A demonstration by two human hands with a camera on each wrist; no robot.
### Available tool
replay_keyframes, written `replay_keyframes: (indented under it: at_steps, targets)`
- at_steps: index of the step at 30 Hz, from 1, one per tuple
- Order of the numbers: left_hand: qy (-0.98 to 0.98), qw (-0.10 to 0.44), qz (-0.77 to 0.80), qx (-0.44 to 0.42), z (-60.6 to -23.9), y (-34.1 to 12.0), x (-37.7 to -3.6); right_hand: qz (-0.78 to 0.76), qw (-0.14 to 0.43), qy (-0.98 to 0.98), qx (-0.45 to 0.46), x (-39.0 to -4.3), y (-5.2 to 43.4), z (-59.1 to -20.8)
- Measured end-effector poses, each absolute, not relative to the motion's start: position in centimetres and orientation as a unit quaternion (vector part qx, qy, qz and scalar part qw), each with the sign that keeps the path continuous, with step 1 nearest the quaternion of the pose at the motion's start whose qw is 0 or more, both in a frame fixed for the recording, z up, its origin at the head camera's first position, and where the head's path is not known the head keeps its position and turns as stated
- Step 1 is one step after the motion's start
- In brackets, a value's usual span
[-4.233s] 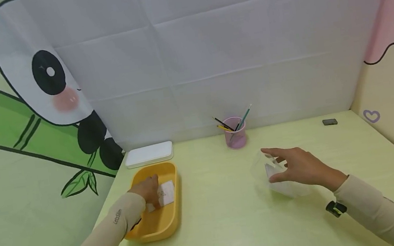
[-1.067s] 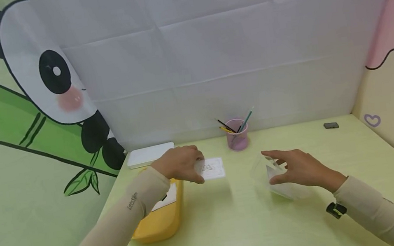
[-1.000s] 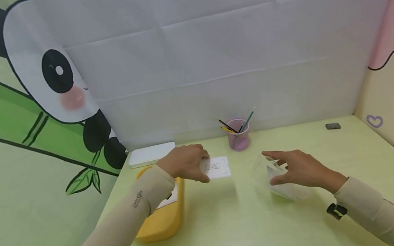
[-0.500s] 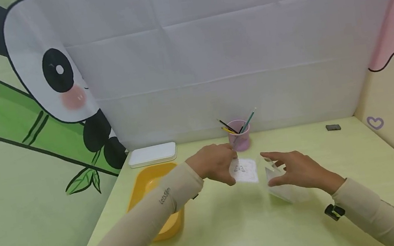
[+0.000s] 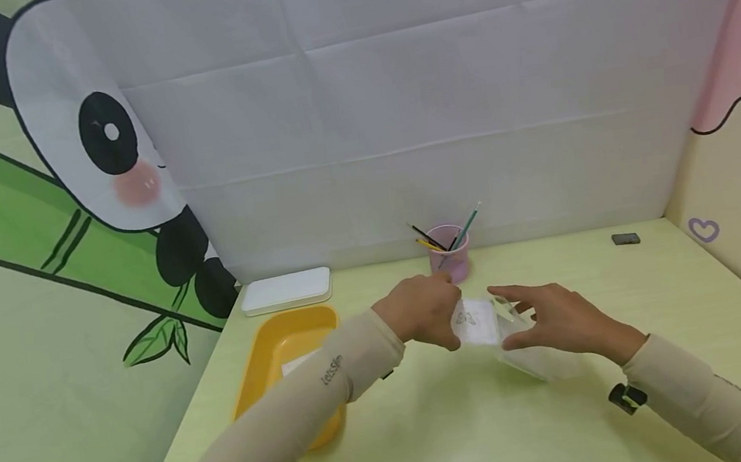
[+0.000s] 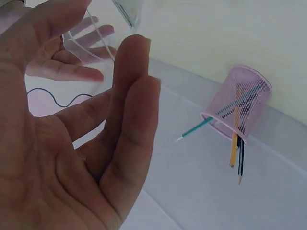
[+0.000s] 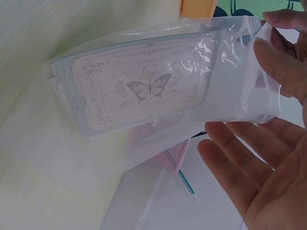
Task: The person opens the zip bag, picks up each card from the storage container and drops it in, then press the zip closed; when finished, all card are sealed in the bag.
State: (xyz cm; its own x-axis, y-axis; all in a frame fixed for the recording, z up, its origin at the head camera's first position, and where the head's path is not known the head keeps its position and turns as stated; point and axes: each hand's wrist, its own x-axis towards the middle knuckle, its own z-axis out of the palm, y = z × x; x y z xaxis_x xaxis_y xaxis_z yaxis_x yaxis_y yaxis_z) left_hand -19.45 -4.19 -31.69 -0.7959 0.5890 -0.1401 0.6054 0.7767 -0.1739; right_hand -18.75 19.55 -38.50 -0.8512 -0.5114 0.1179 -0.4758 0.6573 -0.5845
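Observation:
Between my left hand [image 5: 423,311] and my right hand [image 5: 564,315] is a white printed card [image 5: 479,322], pinched by the left fingers. Its far edge is at the mouth of a clear plastic bag [image 5: 535,361]. My right hand grips the bag by its mouth, thumb and forefinger spread apart. Inside the bag, the right wrist view shows several stacked cards [image 7: 148,86] with a butterfly print on top. In the left wrist view the pinched card is mostly hidden by the fingers. Under my left forearm, the yellow tray [image 5: 245,396] holds white paper [image 5: 295,363], partly covered.
Behind the hands stands a pink mesh pen cup [image 5: 451,255] with pencils, close to the left hand. A white flat box [image 5: 287,290] lies at the back left of the table. Far to the right is a small dark block [image 5: 625,238].
My left hand has come out of the yellow tray with a card and moved right to the bag's mouth. The right hand and the bag have stayed nearly still.

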Motion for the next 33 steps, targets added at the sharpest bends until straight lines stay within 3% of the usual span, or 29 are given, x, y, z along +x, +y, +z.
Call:
replay_keyframes:
  at_steps: [14,23,33]
  targets:
    - [0.933,0.058,-0.049,0.352,-33.3,-3.2,-19.2,-0.309,0.026,0.911,-0.273,-18.8,19.5,-38.4]
    - [0.927,0.129,0.064,0.346,-33.5,-4.8,-19.8,-0.303,0.025,0.914,-0.27,-18.6,19.6,-38.6]
    - [0.91,0.131,0.077,0.386,-33.2,-5.0,-19.6,-0.308,0.024,0.912,-0.268,-18.6,19.5,-38.6]
